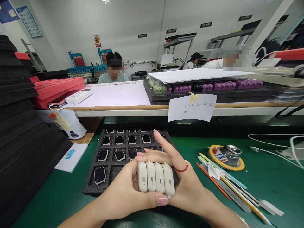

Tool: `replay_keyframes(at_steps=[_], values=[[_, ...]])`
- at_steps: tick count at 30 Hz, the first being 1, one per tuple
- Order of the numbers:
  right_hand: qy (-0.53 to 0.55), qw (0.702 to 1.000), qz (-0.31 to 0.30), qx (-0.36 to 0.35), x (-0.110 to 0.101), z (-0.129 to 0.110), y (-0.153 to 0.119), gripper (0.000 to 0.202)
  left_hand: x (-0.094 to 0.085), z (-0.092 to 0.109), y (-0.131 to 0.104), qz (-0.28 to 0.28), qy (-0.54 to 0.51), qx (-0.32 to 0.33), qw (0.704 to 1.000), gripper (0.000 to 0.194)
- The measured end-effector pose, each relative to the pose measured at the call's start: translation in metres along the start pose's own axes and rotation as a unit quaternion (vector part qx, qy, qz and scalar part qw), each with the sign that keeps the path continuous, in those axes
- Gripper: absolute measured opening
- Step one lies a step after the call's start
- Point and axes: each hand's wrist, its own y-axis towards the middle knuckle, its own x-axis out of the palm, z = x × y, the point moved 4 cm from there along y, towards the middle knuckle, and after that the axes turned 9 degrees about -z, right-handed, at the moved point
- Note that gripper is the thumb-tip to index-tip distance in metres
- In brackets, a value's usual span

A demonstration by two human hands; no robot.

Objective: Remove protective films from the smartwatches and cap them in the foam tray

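Between my two hands stands a row of several beige smartwatch cases [155, 177], pressed side by side, with their slotted edges facing me. My left hand [125, 190] grips the row from the left, its thumb along the bottom. On the other side my right hand [184, 180] is closed round the same cases, with one finger stretched upward and a red ring on another. Behind them lies a black foam tray [88, 187] with smartwatches in its compartments, such as the smartwatch [100, 175] at front left. My hands cover the tray's right part.
Stacked black foam sheets [23, 142] rise at the left. To the right lie a tape roll [213, 155], a metal-topped jar [232, 155] and several sticks and pens [237, 190]. A shelf [118, 110] crosses ahead, carrying a tray of purple and green cases [180, 88]. Several people sit beyond.
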Motion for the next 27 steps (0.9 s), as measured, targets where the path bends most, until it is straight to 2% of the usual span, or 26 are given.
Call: replay_keyframes(at_steps=[2, 6, 10, 17, 21, 27], values=[[0.001, 1.0, 0.0, 0.006, -0.0014, -0.0009, 0.0008, 0.096, -0.0016, -0.0014, -0.003, -0.014, -0.031, 0.012, 0.999, 0.046], [0.01, 1.0, -0.018, 0.004, -0.0025, -0.0013, 0.0021, 0.104, -0.0062, -0.0055, -0.0069, -0.025, -0.068, 0.023, 0.997, 0.036], [0.02, 0.999, -0.027, 0.003, -0.0021, -0.0004, 0.0025, 0.109, -0.0043, -0.0059, -0.0064, -0.02, -0.057, 0.032, 0.998, 0.037], [-0.039, 0.999, -0.024, -0.013, 0.0001, -0.0038, 0.0036, 0.104, -0.0025, -0.0063, -0.0038, 0.03, 0.033, 0.026, 0.999, 0.041], [-0.05, 0.998, -0.03, -0.026, 0.0018, -0.0057, 0.004, 0.106, -0.0037, -0.0072, -0.0033, 0.042, 0.041, 0.024, 0.998, 0.047], [-0.067, 0.997, -0.026, -0.038, 0.003, -0.0094, 0.0042, 0.097, -0.0041, -0.0063, -0.0015, 0.041, 0.047, 0.021, 0.998, 0.044]])
